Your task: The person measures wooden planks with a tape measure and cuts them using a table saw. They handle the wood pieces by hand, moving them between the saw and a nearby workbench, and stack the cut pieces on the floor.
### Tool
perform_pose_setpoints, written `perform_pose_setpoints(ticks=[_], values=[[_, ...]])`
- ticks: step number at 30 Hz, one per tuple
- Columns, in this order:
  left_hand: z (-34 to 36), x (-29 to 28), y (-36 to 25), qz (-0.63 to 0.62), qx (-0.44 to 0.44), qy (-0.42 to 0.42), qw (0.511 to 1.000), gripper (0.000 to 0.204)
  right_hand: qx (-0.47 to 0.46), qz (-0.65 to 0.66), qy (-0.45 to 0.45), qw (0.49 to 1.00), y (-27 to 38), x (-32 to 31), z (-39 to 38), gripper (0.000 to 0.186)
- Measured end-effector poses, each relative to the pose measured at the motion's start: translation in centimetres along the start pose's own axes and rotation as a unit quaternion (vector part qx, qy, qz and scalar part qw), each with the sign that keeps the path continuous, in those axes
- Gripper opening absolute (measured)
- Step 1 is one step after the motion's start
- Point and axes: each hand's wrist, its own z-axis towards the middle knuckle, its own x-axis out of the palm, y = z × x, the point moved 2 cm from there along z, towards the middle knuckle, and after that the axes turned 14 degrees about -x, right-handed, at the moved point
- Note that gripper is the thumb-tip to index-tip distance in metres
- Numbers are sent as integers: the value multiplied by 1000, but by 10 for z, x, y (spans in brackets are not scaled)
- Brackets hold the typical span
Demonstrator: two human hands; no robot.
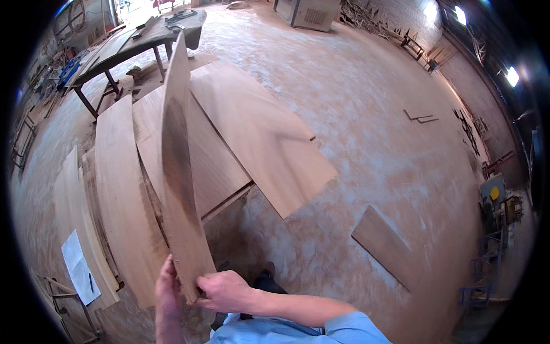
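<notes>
A long wooden board (180,189), with a dark stain along its face, stands tilted on its long edge between my hands. My left hand (169,284) grips its near end from the left side, while my right hand (220,291) curls round that end from the right. Several flat pale boards (260,143) lie in overlapping layers beneath and around it, including a narrower one (120,189) at the left. A white paper sheet (77,258) with a dark pen (90,281) rests on the leftmost board.
A dark-topped table (123,54) with wood pieces and tools stands at the back left. A loose plank (381,246) lies on the dusty floor to the right. A large grey cabinet (303,11) is at the back; metal frames (475,295) line the right side.
</notes>
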Motion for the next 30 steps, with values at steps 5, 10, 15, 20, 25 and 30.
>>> perform_pose_setpoints(ticks=[5, 10, 15, 20, 25, 30], values=[[-35, 28, -56, 312, 12, -74, 947, 45, 62, 154, 38, 985, -7, 5, 1, 44], [-42, -51, -63, 313, 43, -184, 931, 33, 246, 360, 139, 889, -53, 36, -61, 52], [-17, -172, -43, 195, 51, -187, 961, 21, 307, 314, 122, 890, -57, 67, -128, 56], [22, -223, 21, 103, -56, -150, 982, 24, 259, 193, 169, 931, -52, 62, -141, 72], [38, -213, 58, 105, -98, -145, 979, 20, 391, 463, -24, 795, -46, 40, -128, 72], [28, -193, 45, 478, -202, -260, 814, 29, 341, 639, -177, 667, -38, 30, -107, 71]])
